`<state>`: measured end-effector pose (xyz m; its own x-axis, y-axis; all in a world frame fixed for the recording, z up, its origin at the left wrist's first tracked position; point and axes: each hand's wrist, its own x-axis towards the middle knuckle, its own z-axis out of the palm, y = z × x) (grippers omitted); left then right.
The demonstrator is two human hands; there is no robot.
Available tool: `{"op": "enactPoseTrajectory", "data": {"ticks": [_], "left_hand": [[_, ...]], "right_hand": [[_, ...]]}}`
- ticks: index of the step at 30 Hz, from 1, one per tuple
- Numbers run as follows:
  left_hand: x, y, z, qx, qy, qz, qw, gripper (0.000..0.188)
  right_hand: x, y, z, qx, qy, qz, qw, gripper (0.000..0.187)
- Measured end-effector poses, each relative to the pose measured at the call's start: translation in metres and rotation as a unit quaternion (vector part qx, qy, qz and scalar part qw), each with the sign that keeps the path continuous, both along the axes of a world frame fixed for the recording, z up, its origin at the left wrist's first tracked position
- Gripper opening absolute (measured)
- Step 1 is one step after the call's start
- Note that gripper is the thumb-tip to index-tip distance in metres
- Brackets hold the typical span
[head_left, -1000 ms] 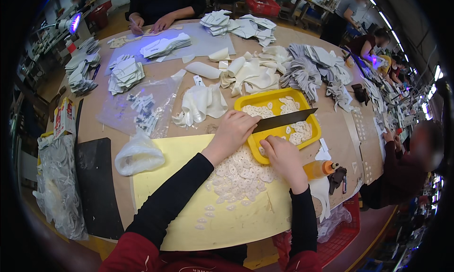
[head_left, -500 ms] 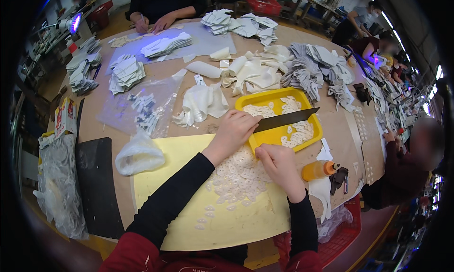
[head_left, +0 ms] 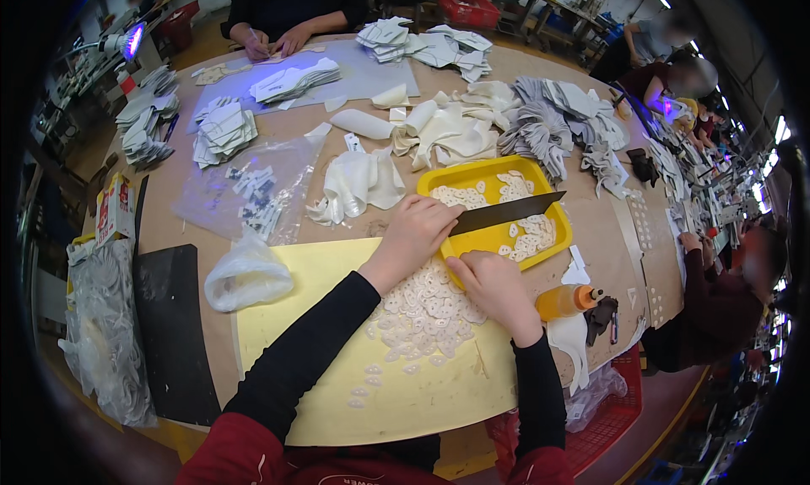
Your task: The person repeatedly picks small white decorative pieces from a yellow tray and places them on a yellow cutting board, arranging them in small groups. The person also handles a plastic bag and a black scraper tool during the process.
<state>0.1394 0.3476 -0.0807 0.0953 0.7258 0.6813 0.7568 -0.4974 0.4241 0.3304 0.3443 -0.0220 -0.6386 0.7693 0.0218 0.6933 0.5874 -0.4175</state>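
Head view, looking down over my forearms: my left hand (head_left: 418,230) lies at the near left corner of the yellow tray (head_left: 481,241), fingers together and bent over the near end of a dark flat strip (head_left: 510,212), so I have hold of it there, though my palm and its underside are hidden. From those fingertips the strip runs off to my right and a little away from me, its long axis slanting across the tray to the far right rim. That slant is the relation that matters, I judge: the left hand is the nearer one, in contact at one end, while my right hand (head_left: 496,289) sits on the body side of the strip, apart from it, beside the tray's near edge. Its fingers are curled in with the thumb toward the left; whether anything is pinched in them I cannot tell. Inside the tray, small pale pieces (head_left: 536,236) lie on both sides of the strip, some beyond it and some on the near side, with bare yellow bottom between. I cannot make out whether its lower edge touches that bottom. Between my forearms, just below the tray, a loose heap of similar pieces (head_left: 426,316) spreads over the pale yellow sheet (head_left: 337,384), and an orange bottle (head_left: 564,302) lies just right of my right hand.
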Motion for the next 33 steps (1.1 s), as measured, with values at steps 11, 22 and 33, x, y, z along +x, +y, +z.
{"op": "enactPoseTrajectory", "data": {"ticks": [11,22,33], "left_hand": [[-0.002,-0.002,0.001,-0.015,-0.012,-0.012,1.0,0.024],[0.0,0.001,-0.001,0.004,-0.001,-0.004,1.0,0.024],[-0.003,-0.005,0.011,-0.05,-0.003,-0.036,0.998,0.035]], "right_hand": [[-0.009,0.0,-0.023,0.111,0.088,-0.027,0.99,0.044],[-0.028,-0.026,-0.016,0.179,0.21,0.092,0.957,0.029],[0.02,0.024,-0.028,0.265,0.09,-0.131,0.951,0.031]]}}
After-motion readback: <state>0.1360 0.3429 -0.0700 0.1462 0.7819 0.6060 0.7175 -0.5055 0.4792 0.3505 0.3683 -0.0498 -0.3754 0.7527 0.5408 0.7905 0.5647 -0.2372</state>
